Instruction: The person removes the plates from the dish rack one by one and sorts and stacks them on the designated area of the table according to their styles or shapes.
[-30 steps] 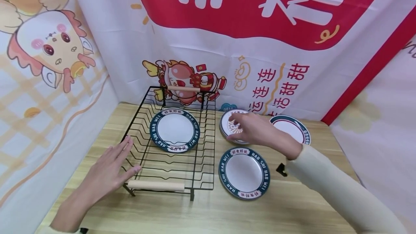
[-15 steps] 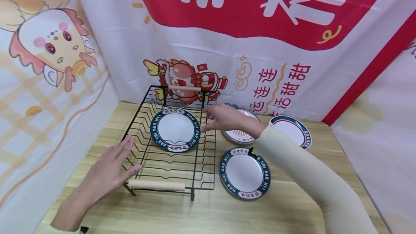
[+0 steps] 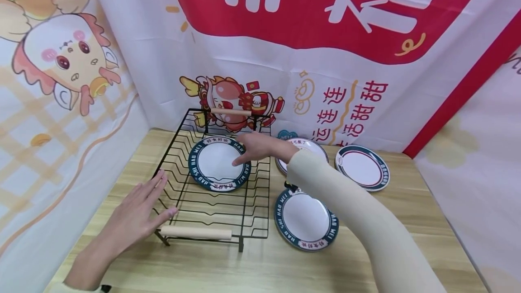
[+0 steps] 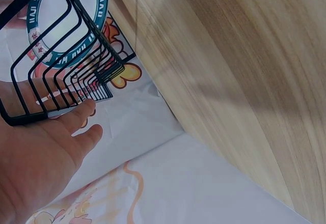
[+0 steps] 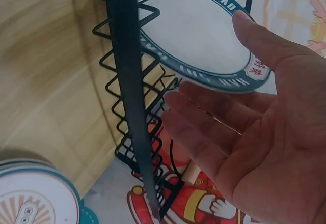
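A plate point(image 3: 220, 164) with a dark green lettered rim stands tilted in the black wire dish rack point(image 3: 211, 214). My right hand point(image 3: 258, 146) is at this plate's right edge, its thumb in front of the face and its fingers spread toward the back. The right wrist view shows the thumb over the plate point(image 5: 193, 30) and the fingers mostly straight; whether they touch it I cannot tell. My left hand point(image 3: 136, 214) rests on the rack's left side with extended fingers. In the left wrist view this hand point(image 4: 46, 152) lies against the wires.
A second green-rimmed plate point(image 3: 306, 220) lies right of the rack. Behind it, smaller stacked plates point(image 3: 309, 148) are partly hidden by the right sleeve. Another plate point(image 3: 360, 168) lies farther right. Printed cloth point(image 3: 252, 58) hangs along the table's back.
My right hand has moved left from above the small stacked plates to the plate in the rack. The left hand has stayed at the rack's side.
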Demonstrator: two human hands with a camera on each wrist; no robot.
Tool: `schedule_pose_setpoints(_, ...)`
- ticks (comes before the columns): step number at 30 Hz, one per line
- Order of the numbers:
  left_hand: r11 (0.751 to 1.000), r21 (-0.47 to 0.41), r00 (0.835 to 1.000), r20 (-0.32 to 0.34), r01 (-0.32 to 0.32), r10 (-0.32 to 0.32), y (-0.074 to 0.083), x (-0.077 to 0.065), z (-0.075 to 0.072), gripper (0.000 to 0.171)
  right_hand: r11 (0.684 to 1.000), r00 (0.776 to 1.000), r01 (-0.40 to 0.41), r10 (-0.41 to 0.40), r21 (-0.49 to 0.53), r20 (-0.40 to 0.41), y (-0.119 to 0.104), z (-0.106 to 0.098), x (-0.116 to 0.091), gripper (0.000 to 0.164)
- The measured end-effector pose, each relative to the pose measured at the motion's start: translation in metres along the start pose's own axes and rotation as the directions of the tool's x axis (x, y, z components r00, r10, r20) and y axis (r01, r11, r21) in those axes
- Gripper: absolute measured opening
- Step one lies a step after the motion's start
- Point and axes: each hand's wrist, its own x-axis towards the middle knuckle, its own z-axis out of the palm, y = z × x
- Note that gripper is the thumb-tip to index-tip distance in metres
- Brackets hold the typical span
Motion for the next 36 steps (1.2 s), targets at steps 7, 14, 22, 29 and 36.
schedule_pose_setpoints(7,1.000,0.013,1.000,-0.006,-0.011,0.012,-0.002,0.000,0.000,0.089,0.999,0.999,-0.039,0.039,-0.030,-0.006,-0.009,0.001,0.016,0.084)
schedule_pose_setpoints(14,1.000,0.013,1.000,0.000,0.000,0.000,-0.003,0.003,0.000,0.089,0.997,0.997,-0.072,0.072,-0.016,-0.018,-0.007,0.005,0.027,0.078)
schedule_pose_setpoints(22,1.000,0.008,1.000,0.002,0.000,0.000,-0.002,0.000,0.001,0.089,0.999,0.999,-0.034,0.034,0.017,-0.037,-0.004,0.009,0.031,0.042)
schedule_pose_setpoints(29,1.000,0.009,1.000,-0.017,-0.006,0.007,-0.002,0.001,0.003,0.089,0.997,0.999,-0.020,0.024,0.073,-0.048,-0.002,0.010,0.028,0.019)
schedule_pose_setpoints(36,1.000,0.001,1.000,-0.012,-0.001,0.001,-0.001,0.001,0.002,0.089,0.997,0.998,0.015,-0.010,0.082,-0.062,-0.001,0.012,0.026,0.022)
